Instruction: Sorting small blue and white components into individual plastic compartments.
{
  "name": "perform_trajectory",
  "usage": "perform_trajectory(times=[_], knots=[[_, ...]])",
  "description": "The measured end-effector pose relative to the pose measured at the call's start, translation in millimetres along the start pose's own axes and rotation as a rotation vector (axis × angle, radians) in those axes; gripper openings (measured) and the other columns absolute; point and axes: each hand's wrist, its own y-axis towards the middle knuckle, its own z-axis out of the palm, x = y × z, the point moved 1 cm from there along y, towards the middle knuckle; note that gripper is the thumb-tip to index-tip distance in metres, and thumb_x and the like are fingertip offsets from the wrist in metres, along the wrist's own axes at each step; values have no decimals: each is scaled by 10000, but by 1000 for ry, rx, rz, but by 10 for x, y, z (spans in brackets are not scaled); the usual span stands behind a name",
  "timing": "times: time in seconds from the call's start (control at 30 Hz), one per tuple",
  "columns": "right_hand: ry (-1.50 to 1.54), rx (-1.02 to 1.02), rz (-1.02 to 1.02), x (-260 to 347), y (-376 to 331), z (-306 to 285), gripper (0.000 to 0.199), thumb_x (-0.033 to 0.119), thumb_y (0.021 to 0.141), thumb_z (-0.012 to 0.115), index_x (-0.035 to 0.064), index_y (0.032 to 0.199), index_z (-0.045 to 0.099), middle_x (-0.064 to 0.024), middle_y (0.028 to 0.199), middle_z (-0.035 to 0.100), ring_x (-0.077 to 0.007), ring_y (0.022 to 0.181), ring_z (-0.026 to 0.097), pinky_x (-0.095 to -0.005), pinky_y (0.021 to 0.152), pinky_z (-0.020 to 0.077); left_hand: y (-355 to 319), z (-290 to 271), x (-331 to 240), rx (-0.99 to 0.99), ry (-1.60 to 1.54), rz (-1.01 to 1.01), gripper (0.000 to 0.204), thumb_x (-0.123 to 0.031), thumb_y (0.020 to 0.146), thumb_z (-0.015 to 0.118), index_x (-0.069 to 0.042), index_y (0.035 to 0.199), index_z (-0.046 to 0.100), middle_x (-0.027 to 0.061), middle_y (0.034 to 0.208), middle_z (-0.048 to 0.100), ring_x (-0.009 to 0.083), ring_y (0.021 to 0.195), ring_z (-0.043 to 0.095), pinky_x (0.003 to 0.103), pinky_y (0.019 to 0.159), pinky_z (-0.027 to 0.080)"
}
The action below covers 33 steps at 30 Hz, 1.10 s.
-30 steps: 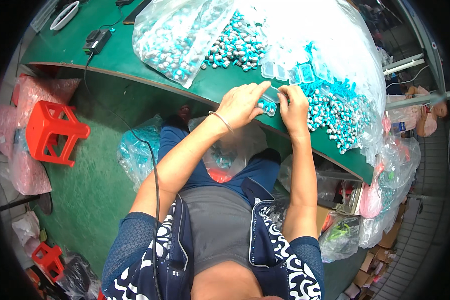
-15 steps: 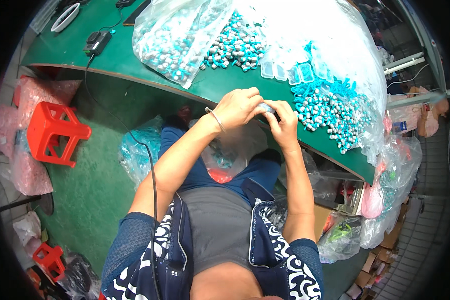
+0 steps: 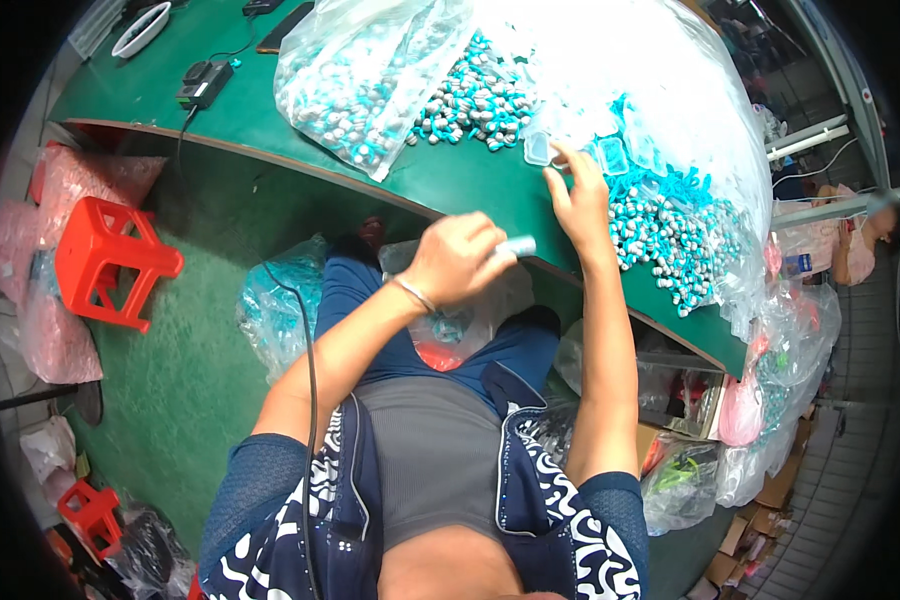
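Over my lap, near the table's front edge, my left hand (image 3: pixel 458 260) is closed on a small plastic box (image 3: pixel 518 246), pale and slightly blurred, whose end sticks out past the fingertips. My right hand (image 3: pixel 582 200) reaches over the table, thumb and forefinger apart. Its fingertips are at a row of small clear plastic boxes; whether they touch one I cannot tell. One clear box (image 3: pixel 540 148) lies just left of those fingers, and another clear box (image 3: pixel 612 155) to their right. Beside this hand spreads a heap of turquoise cords with silver-grey beads (image 3: pixel 670 240).
A clear bag of similar beaded pieces (image 3: pixel 345 90) lies at the table's back left, with a loose pile (image 3: pixel 480 100) beside it. A black charger (image 3: pixel 204 84) and white dish (image 3: pixel 142 30) sit further left. A red stool (image 3: pixel 115 262) stands on the floor.
My hands have parted. The left moved down and left, keeping the small box, while the right let go of it and went forward to the clear boxes.
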Motion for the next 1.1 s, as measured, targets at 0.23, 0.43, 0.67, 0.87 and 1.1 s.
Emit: perform_trajectory(times=[0.23, 0.43, 0.67, 0.87, 1.1], knots=[[-197, -61, 115, -143, 447, 367, 400, 118, 804, 745, 102, 1192, 652, -117, 944, 677, -321, 867, 656, -446, 790, 499, -894, 732, 202, 529, 26, -170, 295, -348, 858, 691, -53, 854, 692, 129, 870, 653, 309, 775, 668, 426, 696, 545], [91, -244, 68, 98, 150, 134, 341, 52, 806, 733, 52, 1140, 664, -106, 884, 666, -255, 750, 637, -392, 717, 505, -1432, 1305, 603, 954, 186, -300, 354, -378, 887, 638, -36, 908, 728, 164, 957, 694, 326, 916, 699, 416, 809, 565], [-334, -50, -298, 699, -489, -52, 276, 41, 780, 713, 116, 1039, 655, -35, 880, 628, -230, 849, 602, -406, 822, 393, -1768, 1642, 839, 1091, 341, -268, 220, -311, 838, 656, -139, 873, 789, 94, 881, 756, 282, 879, 739, 443, 682, 586], [-230, -17, -246, 676, -603, 112, 247, 63, 784, 715, 117, 1023, 681, -28, 901, 633, -224, 876, 603, -400, 835, 388, -1736, 1400, 814, 1007, 157, -371, 277, -271, 875, 658, -54, 1041, 700, 192, 990, 715, 341, 975, 691, 448, 840, 549], [-237, -75, -117, 556, -635, -54, 268, 37, 776, 691, 107, 1035, 686, -43, 944, 646, -255, 947, 594, -408, 860, 391, -619, 521, 307, 729, -394, -182, 197, -190, 860, 677, -36, 981, 699, 157, 901, 686, 335, 931, 675, 427, 836, 531]])
